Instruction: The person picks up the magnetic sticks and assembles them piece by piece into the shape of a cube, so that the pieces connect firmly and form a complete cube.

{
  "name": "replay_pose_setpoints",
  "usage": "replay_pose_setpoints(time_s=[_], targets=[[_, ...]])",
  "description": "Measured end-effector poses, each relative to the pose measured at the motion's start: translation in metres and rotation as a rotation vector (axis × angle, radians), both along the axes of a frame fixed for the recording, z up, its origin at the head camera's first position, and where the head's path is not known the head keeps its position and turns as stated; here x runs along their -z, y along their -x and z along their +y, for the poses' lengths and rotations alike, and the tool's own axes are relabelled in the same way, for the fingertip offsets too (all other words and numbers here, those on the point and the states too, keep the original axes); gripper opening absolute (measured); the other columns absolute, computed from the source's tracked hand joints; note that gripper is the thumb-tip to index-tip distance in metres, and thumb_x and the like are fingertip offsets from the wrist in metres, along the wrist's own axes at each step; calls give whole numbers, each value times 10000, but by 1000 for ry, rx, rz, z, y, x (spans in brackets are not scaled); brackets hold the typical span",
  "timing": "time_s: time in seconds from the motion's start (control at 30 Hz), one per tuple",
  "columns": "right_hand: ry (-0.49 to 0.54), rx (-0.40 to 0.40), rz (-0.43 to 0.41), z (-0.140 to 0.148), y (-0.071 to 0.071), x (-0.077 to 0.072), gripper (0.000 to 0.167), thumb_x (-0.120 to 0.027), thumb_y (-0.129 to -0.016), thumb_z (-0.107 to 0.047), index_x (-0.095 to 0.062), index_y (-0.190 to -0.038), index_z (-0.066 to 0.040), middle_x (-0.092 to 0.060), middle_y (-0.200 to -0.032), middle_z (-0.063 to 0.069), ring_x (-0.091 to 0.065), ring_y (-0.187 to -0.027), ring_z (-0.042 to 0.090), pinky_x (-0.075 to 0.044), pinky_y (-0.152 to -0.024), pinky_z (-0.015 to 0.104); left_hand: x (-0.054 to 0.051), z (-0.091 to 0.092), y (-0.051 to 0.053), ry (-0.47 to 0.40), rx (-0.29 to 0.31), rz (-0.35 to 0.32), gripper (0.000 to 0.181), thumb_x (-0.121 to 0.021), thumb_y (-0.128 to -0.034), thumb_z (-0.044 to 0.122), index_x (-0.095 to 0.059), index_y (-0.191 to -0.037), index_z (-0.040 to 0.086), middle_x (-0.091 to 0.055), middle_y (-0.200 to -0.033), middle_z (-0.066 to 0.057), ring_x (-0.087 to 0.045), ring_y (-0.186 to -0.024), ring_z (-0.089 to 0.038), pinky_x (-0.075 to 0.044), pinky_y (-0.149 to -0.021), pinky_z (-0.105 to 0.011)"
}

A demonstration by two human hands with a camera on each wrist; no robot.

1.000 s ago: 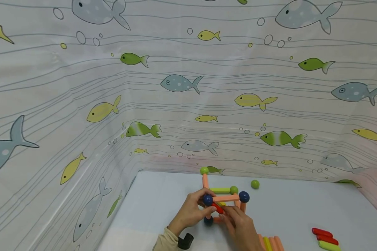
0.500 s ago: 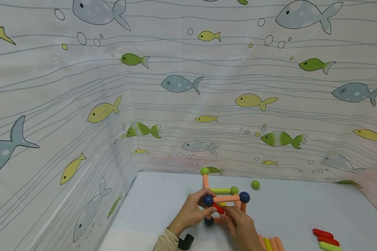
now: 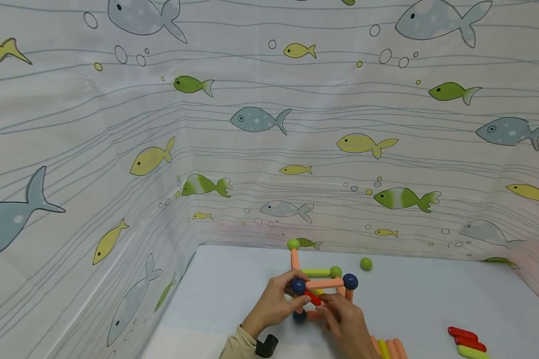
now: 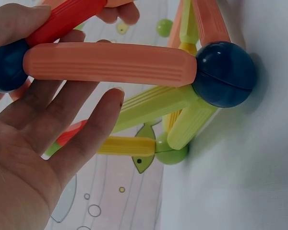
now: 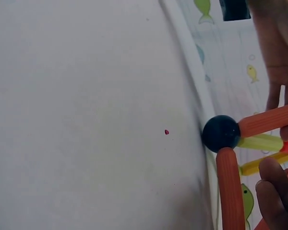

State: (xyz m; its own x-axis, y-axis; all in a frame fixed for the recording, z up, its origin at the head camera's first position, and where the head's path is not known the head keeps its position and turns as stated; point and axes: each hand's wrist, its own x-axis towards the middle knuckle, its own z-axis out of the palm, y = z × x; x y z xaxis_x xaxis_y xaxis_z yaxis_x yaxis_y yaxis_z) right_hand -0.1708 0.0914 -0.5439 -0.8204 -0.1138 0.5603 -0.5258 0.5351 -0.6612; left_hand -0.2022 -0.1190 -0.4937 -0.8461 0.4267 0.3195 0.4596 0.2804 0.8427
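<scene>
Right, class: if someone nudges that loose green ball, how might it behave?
The loose green ball would probably roll, being round and apart from the stick-and-ball frame. Its smooth-looking surface might feel slippery, and its evenly curved outline suggests stiffness.

Up from the far edge of the white worktop [image 3: 233, 279] and down along its left edge, a pale cloth [image 3: 233, 55], printed with grey-blue fish [image 3: 134, 15], yellow fish [image 3: 358, 143] and green fish [image 3: 199, 184], amid thin wavy lines and round bubbles [image 3: 90, 20]. Tinged pink beside the right edge. Near the middle of the far edge, a loose green ball [image 3: 366, 264]. Toward the right edge, close together, two red rods [image 3: 462, 333] and a yellow-green rod [image 3: 472, 352]. Farther in from that edge, side by side, orange-pink rods [image 3: 390, 349] with a yellow rod [image 3: 383, 349] among them. On the worktop in the right wrist view, a tiny red mark [image 5: 166, 132], perhaps a crumb.
</scene>
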Motion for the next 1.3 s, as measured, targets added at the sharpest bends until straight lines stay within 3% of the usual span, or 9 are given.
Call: replay_pose_setpoints(time_s=[0.27, 0.63, 0.77, 0.9, 1.0, 1.1, 1.2, 1.3], targets=[[60, -42, -144, 2, -1, 3, 205, -766, -936, 0, -735, -1125, -72, -749, -861, 23, -530, -489, -52, -502, -471, 185, -1, 2, 0, -1, 2, -2, 333, -810, -946, 150, -670, -1248, 168, -771, -1135, -80, -723, -913, -29, -607, -820, -237], [39, -59, -183, 3, -2, -2, 232, -763, -948, -13, -731, -1167, -85, -771, -961, 37, -561, -483, -19, -507, -475, 187, 1, 2, -1, -1, -12, 0, 340, -818, -943, 158, -673, -1250, 154, -770, -1144, -66, -723, -915, -35, -606, -820, -239], [-45, -4, -46, 3, -5, -11, 287, -847, -873, -8, -766, -1138, -82, -787, -1000, 18, -495, -494, -95, -463, -472, 136, 1, 1, 0, -4, -17, 12, 348, -823, -938, 157, -674, -1252, 141, -774, -1134, -63, -719, -909, -39, -613, -825, -266], [-94, 34, 172, 10, -8, -26, 225, -924, -789, -29, -798, -954, -115, -745, -803, -90, -406, -530, -158, -410, -473, 85, 1, 0, 0, 27, -34, 32, 462, -837, -925, 180, -635, -1341, 186, -781, -1108, -33, -724, -910, -47, -617, -867, -328], [-39, 22, 285, 23, -7, -39, 287, -924, -744, -1, -717, -745, -199, -622, -646, -176, -405, -525, -170, -394, -454, 73, -1, -3, -1, 95, -69, 59, 664, -866, -901, 245, -517, -1466, 227, -780, -1050, 22, -728, -923, -42, -596, -920, -350], [35, 84, 333, 45, -1, -47, 436, -876, -702, 49, -565, -621, -246, -492, -559, -185, -382, -499, -129, -362, -433, 94, -6, -8, -3, 156, -117, 55, 843, -902, -863, 327, -384, -1513, 187, -749, -984, 56, -722, -904, -62, -562, -924, -349], [45, 190, 223, 68, 8, -49, 398, -857, -715, 40, -554, -645, -208, -524, -578, -127, -443, -514, -42, -400, -459, 136, -11, -14, -5, 211, -134, -12, 837, -929, -825, 361, -380, -1408, 117, -700, -930, 3, -688, -826, -95, -549, -810, -310], [-24, 199, -94, 85, 19, -45, 238, -876, -783, -65, -678, -893, -138, -675, -790, -37, -600, -697, 80, -517, -602, 206, -9, -16, -5, 332, -114, -112, 659, -941, -810, 360, -494, -1227, 113, -667, -868, -12, -614, -718, -74, -501, -662, -256]])
